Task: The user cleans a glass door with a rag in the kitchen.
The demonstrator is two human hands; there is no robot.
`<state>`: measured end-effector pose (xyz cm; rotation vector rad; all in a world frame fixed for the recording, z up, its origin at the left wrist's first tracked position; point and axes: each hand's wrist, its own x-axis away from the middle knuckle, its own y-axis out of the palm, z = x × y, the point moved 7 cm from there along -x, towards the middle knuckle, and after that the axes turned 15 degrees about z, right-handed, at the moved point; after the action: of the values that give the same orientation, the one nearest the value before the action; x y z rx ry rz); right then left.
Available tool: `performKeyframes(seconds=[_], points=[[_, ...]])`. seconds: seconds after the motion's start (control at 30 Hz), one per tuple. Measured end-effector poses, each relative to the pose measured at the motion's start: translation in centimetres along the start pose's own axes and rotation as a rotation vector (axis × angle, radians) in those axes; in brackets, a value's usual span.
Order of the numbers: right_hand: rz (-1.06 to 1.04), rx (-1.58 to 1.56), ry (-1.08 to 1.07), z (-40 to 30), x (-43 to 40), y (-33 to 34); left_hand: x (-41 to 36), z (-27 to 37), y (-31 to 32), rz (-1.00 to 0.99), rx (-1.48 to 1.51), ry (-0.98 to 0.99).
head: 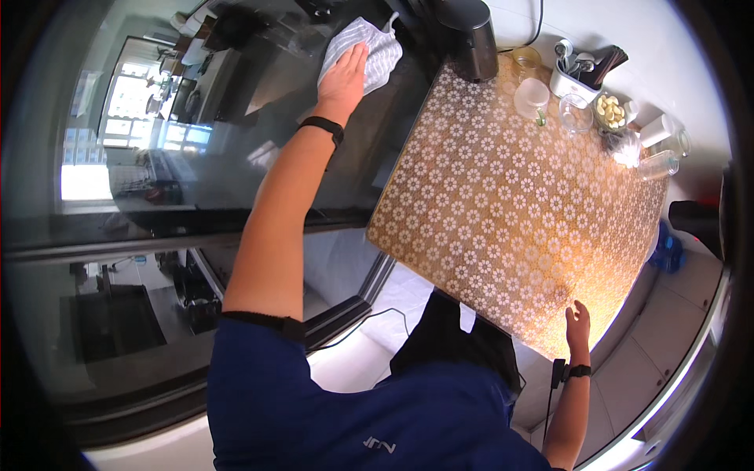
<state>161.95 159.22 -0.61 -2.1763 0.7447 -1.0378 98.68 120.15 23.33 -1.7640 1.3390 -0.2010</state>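
My left hand (pixel 343 82) lies flat on a grey-and-white striped cloth (pixel 377 56), pressing it against a dark, reflective glass panel (pixel 235 118). A loop on the cloth sticks up at its upper right corner. At the lower right, my right hand (pixel 578 324) is by the near right corner of a table with a flower-patterned cover (pixel 489 194). Its fingers are apart and slightly curled, with nothing in them. Both wrists wear dark bands.
A dark kettle (pixel 474 47) stands at the table's far left corner. Along the back are a frosted cup (pixel 531 97), a cutlery holder (pixel 574 88), a bowl of pale pieces (pixel 611 113) and a clear glass (pixel 658 165). A cable (pixel 377 312) runs below the table's left edge.
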Motion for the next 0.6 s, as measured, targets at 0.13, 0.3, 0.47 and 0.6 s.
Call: performKeyframes(seconds=[0.13, 0.3, 0.47, 0.6], points=[[0.058, 0.228, -0.098, -1.6, -0.7, 1.2, 4.6, 6.2, 8.4, -0.115, 0.067, 0.081], [0.109, 0.172, -0.063, -4.9, -1.0, 3.5, 25.3, 13.6, 12.4, -0.321, 0.565, -0.028], [0.121, 0.333, 0.054, -5.4, -0.9, 4.8, 18.6, 12.7, 11.1, -0.566, 0.453, 0.295], [0.118, 0.46, 0.088, -5.8, -0.2, 6.1, -2.6, 3.1, 11.6, -0.078, 0.233, -0.007]])
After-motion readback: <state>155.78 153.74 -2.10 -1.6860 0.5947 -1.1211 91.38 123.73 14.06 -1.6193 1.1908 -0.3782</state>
